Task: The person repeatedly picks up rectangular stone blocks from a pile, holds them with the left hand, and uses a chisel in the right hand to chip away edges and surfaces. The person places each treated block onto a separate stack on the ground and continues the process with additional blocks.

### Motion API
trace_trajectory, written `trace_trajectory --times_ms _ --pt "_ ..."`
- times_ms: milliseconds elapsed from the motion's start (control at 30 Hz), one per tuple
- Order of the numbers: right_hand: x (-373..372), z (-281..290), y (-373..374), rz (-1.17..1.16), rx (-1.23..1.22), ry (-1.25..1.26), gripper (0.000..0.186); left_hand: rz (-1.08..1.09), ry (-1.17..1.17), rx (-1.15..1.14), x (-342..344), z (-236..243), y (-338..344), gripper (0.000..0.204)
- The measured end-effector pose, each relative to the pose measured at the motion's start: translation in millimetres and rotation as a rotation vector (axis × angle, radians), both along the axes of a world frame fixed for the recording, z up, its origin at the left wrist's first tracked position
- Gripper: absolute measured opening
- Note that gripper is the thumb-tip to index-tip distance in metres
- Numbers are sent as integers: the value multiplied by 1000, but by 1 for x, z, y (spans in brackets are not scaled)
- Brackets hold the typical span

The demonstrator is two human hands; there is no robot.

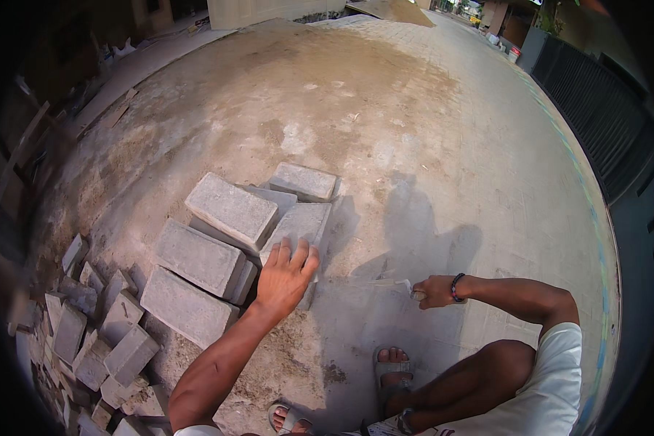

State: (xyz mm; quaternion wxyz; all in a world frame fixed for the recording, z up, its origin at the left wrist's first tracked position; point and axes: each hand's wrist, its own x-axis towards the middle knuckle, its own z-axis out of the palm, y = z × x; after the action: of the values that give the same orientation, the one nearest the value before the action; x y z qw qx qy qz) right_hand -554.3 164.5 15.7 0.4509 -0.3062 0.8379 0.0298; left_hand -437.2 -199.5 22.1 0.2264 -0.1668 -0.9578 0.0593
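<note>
Grey concrete paving blocks lie in a low stack in front of me. My left hand (pixel 285 277) reaches over the near end of one paving block (pixel 302 221) on the stack's right side, its fingers bent onto the top face and its thumb hidden. Another block (pixel 232 208) sits just left of it, and one more block (pixel 303 182) lies behind. Farther right, my right hand (pixel 436 292) is closed round the handle of a thin, pale-bladed tool (pixel 385 282), which points left, low over the paving. Its exact kind is hard to make out.
Broken and whole blocks (pixel 131 354) form a loose heap at the lower left. Sandy ground (pixel 298 102) stretches ahead, with laid paving (pixel 530 182) on the right. A dark metal fence (pixel 585 102) runs along the right side. My sandalled feet (pixel 394 367) are close below.
</note>
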Motion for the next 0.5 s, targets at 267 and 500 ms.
trace_trajectory --times_ms 267,500 --pt "-2 19 -55 -69 26 -83 34 226 -429 -102 45 -85 -14 47" --pt "26 -38 -50 31 207 -208 31 -108 -851 473 115 -35 4 29"
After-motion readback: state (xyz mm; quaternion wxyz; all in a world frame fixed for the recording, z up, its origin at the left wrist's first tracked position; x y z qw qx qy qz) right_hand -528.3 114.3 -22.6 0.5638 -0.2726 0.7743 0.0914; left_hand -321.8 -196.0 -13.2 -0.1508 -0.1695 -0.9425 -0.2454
